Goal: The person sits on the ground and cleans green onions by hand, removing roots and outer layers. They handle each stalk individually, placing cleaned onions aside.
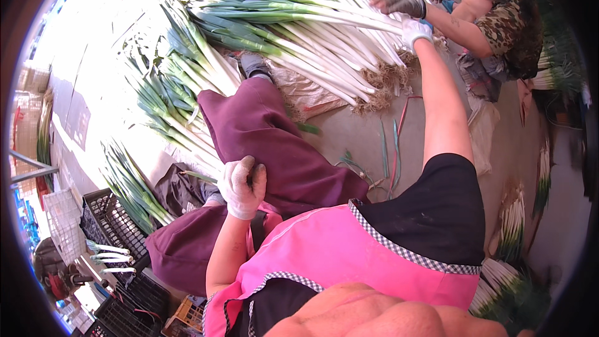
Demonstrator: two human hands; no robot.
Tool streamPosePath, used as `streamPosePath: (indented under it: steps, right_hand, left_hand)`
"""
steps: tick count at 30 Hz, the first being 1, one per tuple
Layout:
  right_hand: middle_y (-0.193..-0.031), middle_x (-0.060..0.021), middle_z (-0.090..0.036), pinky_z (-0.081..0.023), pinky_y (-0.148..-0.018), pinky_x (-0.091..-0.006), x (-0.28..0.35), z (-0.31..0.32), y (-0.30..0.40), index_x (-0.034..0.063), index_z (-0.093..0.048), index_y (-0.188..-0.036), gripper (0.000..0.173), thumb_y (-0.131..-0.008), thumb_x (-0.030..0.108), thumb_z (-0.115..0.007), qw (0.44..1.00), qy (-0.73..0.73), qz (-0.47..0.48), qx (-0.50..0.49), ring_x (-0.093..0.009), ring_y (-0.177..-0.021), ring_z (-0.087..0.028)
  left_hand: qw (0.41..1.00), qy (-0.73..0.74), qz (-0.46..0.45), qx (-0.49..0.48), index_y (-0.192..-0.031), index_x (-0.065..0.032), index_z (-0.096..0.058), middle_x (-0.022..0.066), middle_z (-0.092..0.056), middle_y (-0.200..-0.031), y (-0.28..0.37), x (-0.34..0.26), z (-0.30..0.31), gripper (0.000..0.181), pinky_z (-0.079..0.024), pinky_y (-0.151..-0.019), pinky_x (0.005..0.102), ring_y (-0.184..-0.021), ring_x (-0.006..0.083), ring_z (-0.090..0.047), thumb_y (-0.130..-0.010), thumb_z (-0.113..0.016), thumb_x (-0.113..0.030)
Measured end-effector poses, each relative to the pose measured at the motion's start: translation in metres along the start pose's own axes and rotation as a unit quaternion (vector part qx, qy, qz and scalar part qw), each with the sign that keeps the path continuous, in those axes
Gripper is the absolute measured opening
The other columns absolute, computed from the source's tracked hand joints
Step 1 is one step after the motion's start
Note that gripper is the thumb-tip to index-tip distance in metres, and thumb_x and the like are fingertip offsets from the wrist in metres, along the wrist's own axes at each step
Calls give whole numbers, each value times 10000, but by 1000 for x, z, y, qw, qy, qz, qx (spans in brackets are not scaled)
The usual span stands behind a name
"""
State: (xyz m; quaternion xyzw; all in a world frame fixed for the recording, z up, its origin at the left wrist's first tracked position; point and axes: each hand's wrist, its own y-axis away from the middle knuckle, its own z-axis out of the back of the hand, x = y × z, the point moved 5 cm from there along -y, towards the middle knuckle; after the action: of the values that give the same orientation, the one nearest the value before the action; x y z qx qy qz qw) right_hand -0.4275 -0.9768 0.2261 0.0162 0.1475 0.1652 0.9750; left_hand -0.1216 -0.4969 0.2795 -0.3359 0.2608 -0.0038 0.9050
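My right hand (415,32), in a white glove, is stretched out at the upper right and closed on the white end of a leek (346,15). A large heap of leeks (323,63) with roots lies below and beside it on sacking. My left hand (243,186), in a white glove soiled at the fingertips, is curled above my lap; whether anything small is inside it cannot be told. More leeks (187,124) lie just beyond my left hand, their green tops pointing away.
A co-worker in dark gloves (412,7) sits close by my right hand. A black plastic crate (114,217) and a white one (63,224) stand at the left. Leek bundles (512,224) lie at the right. A sack (304,86) and leaf scraps (384,150) are on the floor.
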Motion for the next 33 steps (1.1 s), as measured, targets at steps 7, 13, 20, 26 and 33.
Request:
streamPosePath:
  steps: [7, 13, 20, 26, 33]
  right_hand:
    - [-1156, -133, -635, -501, -865, -434, -21, -75, 2, 146, -626, -1128, 452, -781, 435, -651, 997, 21, -32, 65, -322, -1063, -610]
    - [-1169, -214, -608, -467, -893, -469, -60, -85, 17, 75, -601, -1146, 619, -718, 517, -679, 994, -62, -57, 69, -381, -1076, -588]
    - [-1056, -162, -653, -476, -867, -317, 55, 44, 44, -13, -549, -1236, 515, -833, 282, -677, 909, -371, 190, -25, -223, -990, -626]
    - [-1102, -138, -643, -477, -898, -281, 306, 188, 178, -36, -485, -1285, 465, -889, 161, -630, 681, -591, 413, 134, -185, -1021, -613]
    - [-1197, -189, -598, -491, -903, -338, 522, -19, 181, -32, -495, -1277, 547, -864, 288, -654, 759, -511, 259, 309, -260, -1061, -604]
  left_hand:
    - [1000, -20, 17, 11, -1026, -49, -560, 88, -577, -777, 0, 0, 5, 288, -446, -556, 367, -636, 268, -555, -777, -697, -92]
    - [992, 45, -9, 121, -1038, -38, -576, 104, -570, -801, -17, 0, 28, 313, -460, -596, 382, -704, 290, -580, -762, -701, -117]
    - [953, -173, 40, 246, -952, -96, -633, 87, -625, -842, -8, 85, 110, 160, -486, -754, 382, -847, 272, -594, -843, -613, -211]
    - [907, -305, 123, 262, -820, -125, -635, 81, -640, -769, 21, 122, 129, 169, -460, -745, 424, -794, 252, -632, -864, -552, -266]
    - [906, -205, 166, 332, -1036, -115, -590, 99, -630, -832, 46, 115, 129, 285, -413, -838, 408, -884, 282, -602, -815, -628, -291]
